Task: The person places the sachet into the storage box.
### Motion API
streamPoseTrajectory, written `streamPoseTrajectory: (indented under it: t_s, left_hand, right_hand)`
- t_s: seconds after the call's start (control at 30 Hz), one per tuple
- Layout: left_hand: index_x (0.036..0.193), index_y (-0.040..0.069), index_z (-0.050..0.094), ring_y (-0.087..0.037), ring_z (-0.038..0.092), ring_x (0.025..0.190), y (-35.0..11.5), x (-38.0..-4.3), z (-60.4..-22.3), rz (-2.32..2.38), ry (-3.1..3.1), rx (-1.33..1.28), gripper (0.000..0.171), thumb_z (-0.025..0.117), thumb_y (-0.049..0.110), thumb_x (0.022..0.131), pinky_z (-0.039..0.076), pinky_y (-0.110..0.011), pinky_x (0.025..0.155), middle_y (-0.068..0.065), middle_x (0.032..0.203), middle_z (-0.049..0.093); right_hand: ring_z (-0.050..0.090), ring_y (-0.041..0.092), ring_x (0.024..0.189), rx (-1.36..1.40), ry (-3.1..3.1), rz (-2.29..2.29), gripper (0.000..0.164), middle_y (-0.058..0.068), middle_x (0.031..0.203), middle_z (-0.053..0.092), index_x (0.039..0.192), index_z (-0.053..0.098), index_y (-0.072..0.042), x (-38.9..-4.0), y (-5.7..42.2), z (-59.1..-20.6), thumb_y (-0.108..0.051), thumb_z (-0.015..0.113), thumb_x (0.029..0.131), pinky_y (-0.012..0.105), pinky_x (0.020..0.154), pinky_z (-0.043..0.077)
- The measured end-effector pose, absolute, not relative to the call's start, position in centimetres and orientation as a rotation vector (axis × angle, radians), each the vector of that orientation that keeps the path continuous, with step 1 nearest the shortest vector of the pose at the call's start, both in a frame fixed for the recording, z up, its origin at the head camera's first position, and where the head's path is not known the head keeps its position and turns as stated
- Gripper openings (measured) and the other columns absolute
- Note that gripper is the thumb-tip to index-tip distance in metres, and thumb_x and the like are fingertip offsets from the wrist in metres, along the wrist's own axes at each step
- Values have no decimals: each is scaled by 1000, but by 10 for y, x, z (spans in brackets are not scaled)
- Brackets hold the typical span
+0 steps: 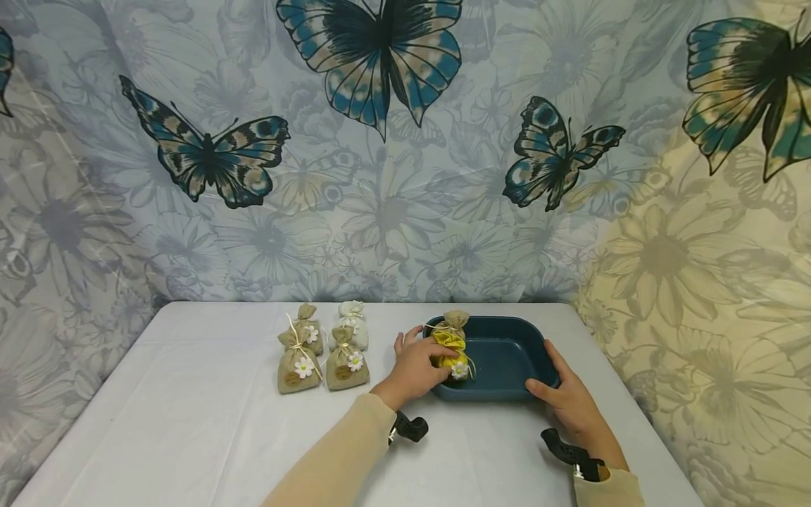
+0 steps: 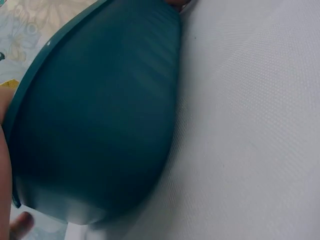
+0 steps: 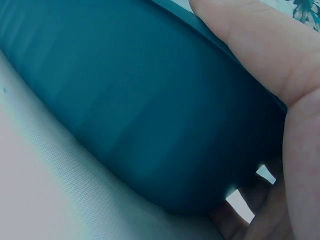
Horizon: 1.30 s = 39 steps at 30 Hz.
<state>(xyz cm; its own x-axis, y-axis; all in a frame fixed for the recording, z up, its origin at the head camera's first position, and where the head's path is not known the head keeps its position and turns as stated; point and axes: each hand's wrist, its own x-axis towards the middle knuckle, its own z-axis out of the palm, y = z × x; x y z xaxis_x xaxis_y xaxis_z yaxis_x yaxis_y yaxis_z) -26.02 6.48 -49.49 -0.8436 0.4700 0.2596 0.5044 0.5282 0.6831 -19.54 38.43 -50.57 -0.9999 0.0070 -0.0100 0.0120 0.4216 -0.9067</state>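
My left hand (image 1: 413, 371) reaches over the left end of a dark teal tray (image 1: 491, 393), thumb and forefinger pinching a yellow drawstring pouch (image 1: 448, 341) with a white flower. Its other fingers spread near the tray's left rim. Just behind the yellow pouch, a burlap pouch (image 1: 456, 320) stands in the tray, its lower part hidden. With the right hand (image 1: 575, 403) I grip the tray's right end, thumb (image 3: 260, 45) over the rim and fingers along the outer wall. The left wrist view shows mostly the tray's side (image 2: 100, 110).
Left of the tray, several pouches stand grouped: burlap ones at front left (image 1: 299, 372), front right (image 1: 347, 370) and back left (image 1: 310, 329), plus a white pouch (image 1: 356, 331). A white cloth covers the table (image 1: 190, 422). Butterfly-print fabric (image 1: 393, 190) hangs right behind it.
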Motion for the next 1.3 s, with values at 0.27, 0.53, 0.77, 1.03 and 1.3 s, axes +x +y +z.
streamPoseTrajectory:
  t_s: [0.27,0.53,0.77,1.03,1.3]
  left_hand:
    - [117,27,76,-33,37,134,61,-266,-491,-1374,-2758,-887,29,76,21,89,18,-58,109,5,123,62]
    - [112,24,76,-29,40,133,51,-271,-489,-1700,-2713,-856,22,74,18,91,38,-48,103,-4,143,43]
    - [110,16,76,-33,37,138,47,-269,-487,-1867,-2590,-815,23,72,12,89,35,-52,106,-7,151,38]
    - [109,9,76,-27,42,135,39,-260,-477,-2038,-2480,-676,19,71,8,90,37,-53,105,-8,140,53]
    - [117,1,69,-33,45,133,20,-249,-460,-2211,-2408,-620,24,68,13,95,40,-53,102,-14,144,51]
  right_hand:
    - [-1,41,147,15,2652,-1679,100,13,165,0,162,3,-31,-196,385,-507,-23,74,92,67,110,6]
    - [-1,40,147,3,2649,-1684,100,12,165,0,162,3,-27,-196,384,-504,-19,74,93,68,110,5]
    - [-2,40,148,25,2626,-1707,101,11,165,-1,162,2,-24,-197,384,-506,-19,74,92,67,110,6]
    - [-2,40,148,-3,2638,-1704,100,11,165,-1,162,2,-25,-196,385,-507,-19,74,93,67,111,6]
    - [-1,41,147,-9,2630,-1704,100,13,165,-1,162,2,-27,-195,385,-505,-18,73,93,67,110,7]
